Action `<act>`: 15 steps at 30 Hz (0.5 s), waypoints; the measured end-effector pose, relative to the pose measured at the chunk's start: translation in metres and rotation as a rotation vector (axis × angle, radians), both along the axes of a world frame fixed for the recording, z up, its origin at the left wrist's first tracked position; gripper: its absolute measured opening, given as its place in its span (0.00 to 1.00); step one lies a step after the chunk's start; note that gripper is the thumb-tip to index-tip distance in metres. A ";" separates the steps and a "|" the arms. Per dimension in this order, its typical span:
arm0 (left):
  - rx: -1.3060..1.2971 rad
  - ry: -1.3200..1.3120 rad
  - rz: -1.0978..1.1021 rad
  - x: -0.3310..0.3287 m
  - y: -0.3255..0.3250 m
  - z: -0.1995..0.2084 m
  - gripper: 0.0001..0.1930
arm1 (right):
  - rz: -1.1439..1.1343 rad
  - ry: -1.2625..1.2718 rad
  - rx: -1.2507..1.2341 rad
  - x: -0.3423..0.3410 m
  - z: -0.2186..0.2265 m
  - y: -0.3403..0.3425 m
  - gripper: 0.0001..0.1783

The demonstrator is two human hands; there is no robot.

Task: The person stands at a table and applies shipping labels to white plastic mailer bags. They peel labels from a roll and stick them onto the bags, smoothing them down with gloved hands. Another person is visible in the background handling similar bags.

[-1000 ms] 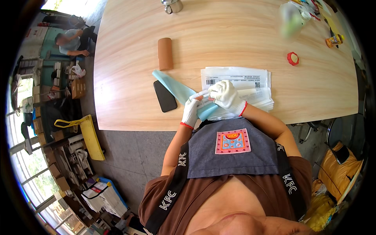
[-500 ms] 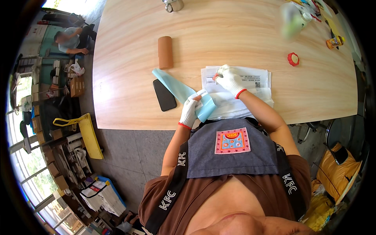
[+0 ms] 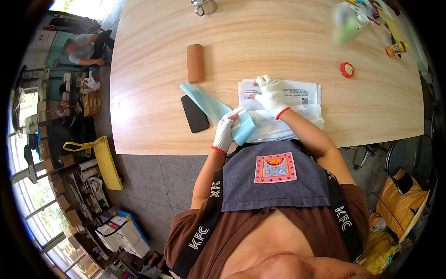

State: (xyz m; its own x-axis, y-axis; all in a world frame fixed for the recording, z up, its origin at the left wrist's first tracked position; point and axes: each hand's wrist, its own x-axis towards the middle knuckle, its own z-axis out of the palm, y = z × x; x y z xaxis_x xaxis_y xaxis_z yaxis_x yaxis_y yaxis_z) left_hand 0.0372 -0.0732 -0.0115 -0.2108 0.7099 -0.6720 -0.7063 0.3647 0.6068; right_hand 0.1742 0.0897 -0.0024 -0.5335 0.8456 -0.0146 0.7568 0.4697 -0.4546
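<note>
My left hand [image 3: 224, 133], in a white knit glove with a red cuff, pinches a light-blue flexible sheet [image 3: 204, 101] near its lower end. A small white piece lies on that sheet under the thumb. From there the sheet slants up and left, partly over a black phone [image 3: 195, 114]. My right hand [image 3: 271, 93], gloved likewise with bare fingertips showing, is over a stack of white printed sheets [image 3: 309, 95]. Its thumb and fingers are apart and hold nothing that I can see. The lower sheets are partly hidden by the blue one.
A brown cylinder [image 3: 195, 63] lies beyond the phone. Farther off are a metal cup [image 3: 204, 6], a red round object [image 3: 347, 70] and a small orange-yellow bottle [image 3: 396, 49]. A person [image 3: 85, 49] sits beyond the table's left side. A yellow cart [image 3: 108, 162] stands on the floor.
My right hand has shifted slightly left over the printed sheets, and its fingers have spread. My left hand and the blue sheet have stayed nearly still.
</note>
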 end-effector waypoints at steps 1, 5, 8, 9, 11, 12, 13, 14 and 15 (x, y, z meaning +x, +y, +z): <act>0.013 -0.004 0.003 0.000 0.000 0.000 0.15 | 0.015 -0.010 0.059 0.000 0.001 0.003 0.17; -0.008 0.034 -0.011 -0.001 -0.001 -0.001 0.15 | 0.051 -0.087 0.161 0.006 0.005 0.023 0.18; 0.018 0.016 -0.037 -0.003 -0.001 -0.007 0.18 | 0.146 -0.089 0.117 0.012 0.001 0.038 0.14; 0.021 0.008 -0.026 -0.003 -0.001 -0.008 0.18 | 0.192 -0.076 0.100 0.014 -0.001 0.040 0.13; 0.030 -0.004 -0.001 -0.002 -0.002 -0.007 0.19 | 0.251 -0.033 0.204 0.017 -0.002 0.039 0.11; 0.041 0.006 0.006 -0.002 -0.002 -0.005 0.18 | 0.280 -0.011 0.257 0.019 -0.002 0.037 0.10; 0.049 0.015 0.017 0.000 -0.004 -0.004 0.18 | 0.309 0.028 0.313 0.021 0.001 0.034 0.09; 0.057 0.025 0.026 0.000 -0.006 -0.004 0.17 | 0.337 0.067 0.369 0.026 0.005 0.031 0.08; 0.073 0.000 0.031 0.000 -0.008 -0.004 0.18 | 0.365 0.106 0.424 0.029 0.010 0.027 0.08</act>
State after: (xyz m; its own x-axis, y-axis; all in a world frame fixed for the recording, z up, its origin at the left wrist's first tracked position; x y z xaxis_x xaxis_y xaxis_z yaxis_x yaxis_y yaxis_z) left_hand 0.0369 -0.0812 -0.0150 -0.2332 0.7501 -0.6188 -0.7164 0.2978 0.6309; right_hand 0.2033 0.1170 0.0071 -0.7720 0.5265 0.3560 0.4718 0.8501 -0.2341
